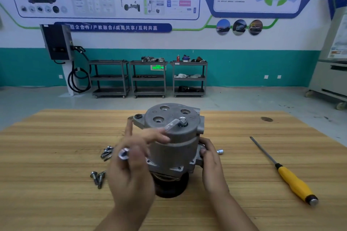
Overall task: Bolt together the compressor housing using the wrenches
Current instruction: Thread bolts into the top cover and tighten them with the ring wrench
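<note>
L grip (131,165) pinches wrench (171,124) on bolt (183,120) atop housing (174,142); R grip (210,159) clasps housing's side. Cart (188,63) w/ small parts; poster (262,5) reads "ADAS"

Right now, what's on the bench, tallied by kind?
compressor: 1
wrench: 1
screwdriver: 1
socket: 1
fitted bolt: 1
loose bolt piles: 2 (bolts per pile too blurred to count)
Total: 7
</note>
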`<action>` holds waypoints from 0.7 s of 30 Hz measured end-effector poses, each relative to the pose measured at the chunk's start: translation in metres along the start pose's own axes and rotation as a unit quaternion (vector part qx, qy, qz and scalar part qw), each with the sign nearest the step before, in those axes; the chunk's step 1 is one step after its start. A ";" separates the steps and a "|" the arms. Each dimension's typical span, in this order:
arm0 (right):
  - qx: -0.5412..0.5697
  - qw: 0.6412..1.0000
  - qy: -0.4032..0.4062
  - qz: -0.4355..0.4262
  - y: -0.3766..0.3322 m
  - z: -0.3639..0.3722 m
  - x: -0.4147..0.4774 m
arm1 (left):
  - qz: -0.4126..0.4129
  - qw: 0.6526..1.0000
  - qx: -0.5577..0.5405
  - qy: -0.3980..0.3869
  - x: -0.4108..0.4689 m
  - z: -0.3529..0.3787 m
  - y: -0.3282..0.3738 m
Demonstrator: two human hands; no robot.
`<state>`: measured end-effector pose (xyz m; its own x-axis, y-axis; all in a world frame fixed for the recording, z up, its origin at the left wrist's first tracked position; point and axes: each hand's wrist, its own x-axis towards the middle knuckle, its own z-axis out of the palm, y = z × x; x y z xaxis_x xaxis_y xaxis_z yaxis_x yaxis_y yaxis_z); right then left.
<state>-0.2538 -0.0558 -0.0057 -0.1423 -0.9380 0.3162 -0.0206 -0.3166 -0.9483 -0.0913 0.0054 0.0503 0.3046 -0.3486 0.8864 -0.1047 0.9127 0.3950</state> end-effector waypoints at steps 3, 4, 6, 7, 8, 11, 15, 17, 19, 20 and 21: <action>0.008 1.000 -0.013 -0.011 0.010 0.025 -0.016 | -0.131 0.986 -0.014 0.103 0.017 -0.007 -0.013; 0.018 1.000 -0.006 -0.009 0.013 0.021 -0.012 | -0.163 0.979 0.021 0.118 0.024 -0.008 -0.017; 0.037 0.999 0.004 -0.006 0.012 0.015 0.000 | -0.222 0.961 0.107 0.123 0.041 -0.010 -0.030; 0.034 0.999 -0.004 -0.018 0.016 0.018 -0.005 | -0.255 0.952 0.123 0.114 0.051 -0.011 -0.036; 0.026 0.999 -0.013 -0.024 0.017 0.022 -0.009 | -0.289 0.945 0.119 0.099 0.061 -0.011 -0.042; 0.019 1.000 -0.005 -0.023 0.017 0.020 -0.005 | -0.377 0.917 0.130 0.034 0.087 -0.008 -0.060; 0.012 1.000 -0.005 -0.021 0.019 0.019 -0.005 | -0.433 0.870 0.216 -0.095 0.115 0.008 -0.075; 0.011 1.000 -0.002 -0.023 0.018 0.020 -0.005 | -0.427 0.850 0.264 -0.158 0.127 0.020 -0.080; 0.015 1.000 -0.008 -0.024 0.018 0.019 -0.005 | -0.419 0.829 0.300 -0.216 0.135 0.035 -0.084; 0.014 1.000 -0.006 -0.021 0.017 0.019 -0.005 | -0.415 0.815 0.321 -0.248 0.138 0.043 -0.085; 0.018 1.000 -0.007 -0.021 0.017 0.019 -0.005 | -0.406 0.796 0.347 -0.285 0.141 0.052 -0.087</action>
<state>-0.2347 -0.0593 -0.0226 -0.1277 -0.9254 0.3569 0.0098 -0.3610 -0.9325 -0.0882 -0.1342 0.1533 0.0809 -0.9841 0.1583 -0.6496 0.0684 0.7572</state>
